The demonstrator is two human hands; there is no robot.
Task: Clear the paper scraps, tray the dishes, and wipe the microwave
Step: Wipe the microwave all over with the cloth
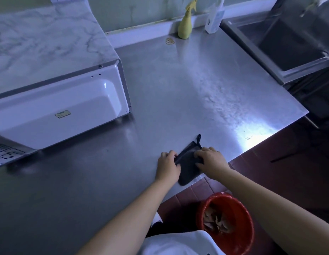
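A dark folded cloth (pixel 188 165) with a small hanging loop lies at the near edge of the steel counter (pixel 178 85). My left hand (pixel 168 166) grips its left side, fingers curled over the edge. My right hand (pixel 211 159) grips its right side from above. The white microwave (pixel 58 107) stands at the left with its marble-patterned top and its back panel towards me. On the floor below the counter edge, a red bucket (pixel 239 238) holds brown paper scraps (pixel 216 220).
A yellow spray bottle (pixel 186 24) and a clear bottle (pixel 215 17) stand at the counter's back edge, with rubber bands (pixel 170 41) beside them. A steel sink (pixel 288 45) sits at the right. The floor is dark red tile.
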